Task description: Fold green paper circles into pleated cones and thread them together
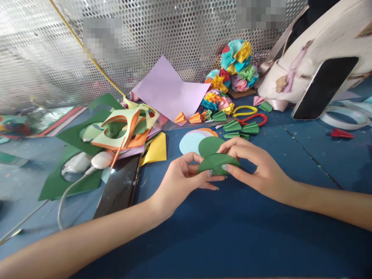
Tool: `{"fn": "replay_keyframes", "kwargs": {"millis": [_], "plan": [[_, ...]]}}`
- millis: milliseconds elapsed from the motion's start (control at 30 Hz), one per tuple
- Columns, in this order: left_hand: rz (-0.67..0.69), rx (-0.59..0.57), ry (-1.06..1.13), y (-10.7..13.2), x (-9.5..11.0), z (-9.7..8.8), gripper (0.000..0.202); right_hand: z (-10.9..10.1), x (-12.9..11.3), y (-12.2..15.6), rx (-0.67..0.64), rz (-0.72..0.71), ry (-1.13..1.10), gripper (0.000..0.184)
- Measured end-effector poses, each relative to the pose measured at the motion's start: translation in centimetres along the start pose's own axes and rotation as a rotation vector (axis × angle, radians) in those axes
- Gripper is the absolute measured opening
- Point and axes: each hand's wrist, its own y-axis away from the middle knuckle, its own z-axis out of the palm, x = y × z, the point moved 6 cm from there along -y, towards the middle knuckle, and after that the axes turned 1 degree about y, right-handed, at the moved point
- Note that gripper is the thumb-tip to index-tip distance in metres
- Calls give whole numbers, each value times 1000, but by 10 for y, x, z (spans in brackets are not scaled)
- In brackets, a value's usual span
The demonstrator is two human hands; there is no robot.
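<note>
Blue bench (308, 155) carries a green paper half-disc (216, 164), its long straight edge running crosswise between the hands. The left hand (181, 180) pinches its left end, the right hand (255, 166) curves over its arc, both holding it, with a green paper disc (209, 146) just behind.
</note>
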Motion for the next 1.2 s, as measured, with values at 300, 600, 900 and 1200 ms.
{"fn": "replay_keyframes", "kwargs": {"millis": [300, 600, 900, 1200], "plan": [[32, 8, -116, 2, 2, 0, 20, 2, -1, 2, -33, -45, -5, 11], [379, 62, -563, 7, 25, -1, 38, -1, 5, -3, -54, 110, -144, 9], [547, 146, -943, 16, 39, 2, 7, -15, -7, -4, 8, -164, -68, 7], [1305, -2, -1741, 54, 32, 49, 17, -11, -28, 21, -128, -592, 547, 21]]}}
